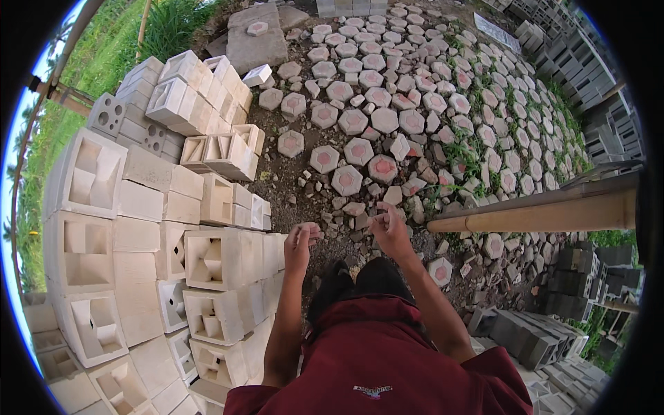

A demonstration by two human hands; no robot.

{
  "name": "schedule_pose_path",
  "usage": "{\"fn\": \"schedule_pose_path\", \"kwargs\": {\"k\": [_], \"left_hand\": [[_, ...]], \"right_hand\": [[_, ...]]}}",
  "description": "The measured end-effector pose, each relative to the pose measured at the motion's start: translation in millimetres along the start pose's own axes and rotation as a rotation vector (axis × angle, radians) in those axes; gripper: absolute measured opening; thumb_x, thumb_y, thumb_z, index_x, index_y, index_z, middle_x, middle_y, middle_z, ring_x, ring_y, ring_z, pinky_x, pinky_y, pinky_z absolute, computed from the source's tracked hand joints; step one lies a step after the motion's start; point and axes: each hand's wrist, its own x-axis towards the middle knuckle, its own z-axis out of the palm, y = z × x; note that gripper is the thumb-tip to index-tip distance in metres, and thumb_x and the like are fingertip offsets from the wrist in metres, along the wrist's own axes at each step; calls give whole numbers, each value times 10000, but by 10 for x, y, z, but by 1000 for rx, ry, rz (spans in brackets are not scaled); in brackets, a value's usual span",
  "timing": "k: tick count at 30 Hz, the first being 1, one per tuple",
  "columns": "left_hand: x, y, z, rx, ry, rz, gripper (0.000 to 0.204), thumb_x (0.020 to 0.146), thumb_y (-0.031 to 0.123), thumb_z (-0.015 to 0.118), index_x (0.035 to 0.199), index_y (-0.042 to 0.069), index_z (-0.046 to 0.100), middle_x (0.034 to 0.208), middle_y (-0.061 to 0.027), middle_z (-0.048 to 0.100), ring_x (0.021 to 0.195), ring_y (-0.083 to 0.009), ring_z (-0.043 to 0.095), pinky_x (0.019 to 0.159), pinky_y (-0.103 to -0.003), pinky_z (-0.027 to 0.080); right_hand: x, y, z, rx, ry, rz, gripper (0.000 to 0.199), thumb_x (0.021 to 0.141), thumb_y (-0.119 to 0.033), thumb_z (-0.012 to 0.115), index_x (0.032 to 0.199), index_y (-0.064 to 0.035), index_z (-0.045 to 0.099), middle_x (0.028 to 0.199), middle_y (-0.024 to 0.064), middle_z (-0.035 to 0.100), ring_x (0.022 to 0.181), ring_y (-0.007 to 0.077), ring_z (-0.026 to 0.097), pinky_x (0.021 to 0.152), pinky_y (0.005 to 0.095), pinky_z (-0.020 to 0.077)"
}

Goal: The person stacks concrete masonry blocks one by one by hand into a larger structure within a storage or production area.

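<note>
The person's left hand (300,243) and right hand (389,228) are raised side by side in front of the body, a little apart. Both are loosely curled with the fingers drawn in; neither clearly holds anything, and whether something small is pinched in the fingertips cannot be told.

Nearest to the left hand, at its 9 o'clock, is a stack of pale cream hollow concrete ventilation blocks (207,259) (square faces with angled recesses), which runs on toward 10 and 7 o'clock in uneven tiers. The hand is just beside the stack's edge, not touching it. Beneath the hands, at 6 o'clock, show the person's dark trousers (360,283) and a dark red shirt (387,360).

From 12 to 2 o'clock of the hands lies bare dark soil scattered with grey hexagonal concrete paving stones with reddish centres (360,151), some set in rows, others loose or broken. At 3 o'clock of the right hand a thick tan bamboo pole (539,214) reaches across horizontally, near but apart from the hand. Farther out, at 4 o'clock and along the right rim, stand piles of dark grey rectangular concrete blocks (532,339). Green grass (111,55) grows at 11 o'clock.
</note>
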Motion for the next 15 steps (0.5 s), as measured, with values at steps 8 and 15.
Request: {"fn": "schedule_pose_path", "kwargs": {"k": [8,15], "left_hand": [[516,-267,-182,55,63,-116,302,967,283,484,1013,9,603,922,-78,658,862,-145,621,771,-269,480],[1360,-729,243,104,-27,-284,292,972,260,472,1024,1,597,912,-76,657,851,-140,617,760,-258,476]], "right_hand": [[165,153,171,27,104,167,439,893,-130,605,1246,50,416,862,98,623,763,116,595,690,249,481],[1024,611,43,156,134,334,426,897,-131,607,1236,49,421,884,92,625,761,108,584,717,249,491]]}}
